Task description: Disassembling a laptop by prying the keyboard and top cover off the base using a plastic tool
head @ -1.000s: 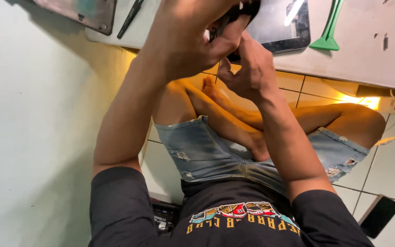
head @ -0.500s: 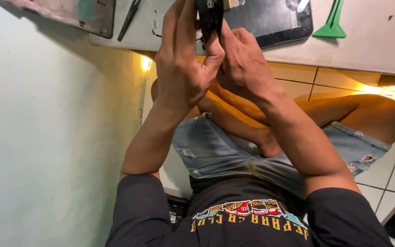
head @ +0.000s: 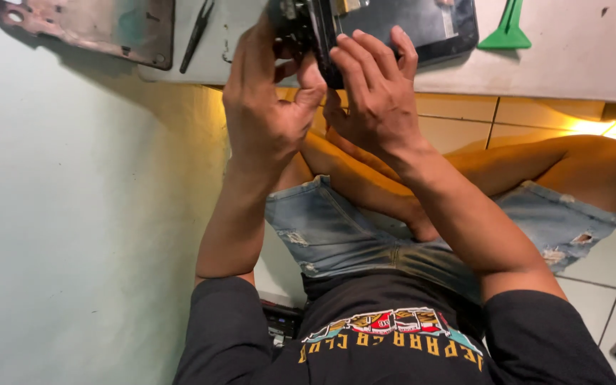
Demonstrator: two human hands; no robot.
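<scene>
Gripping a small black rectangular device (head: pixel 316 36) at twelve o'clock, left hand (head: pixel 269 107) and right hand (head: pixel 372 93) fingers curling closed around it, above the pale surface (head: pixel 572 64); green plastic wedge (head: pixel 507 32) lying at one o'clock.

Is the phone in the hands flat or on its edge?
On its edge: the phone stands edge-up between the left hand and right hand.

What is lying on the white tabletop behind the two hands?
On the white tabletop: a dark flat tablet, green plastic pry tool, black tweezers, worn metal plate. The hands hide the rest.
</scene>
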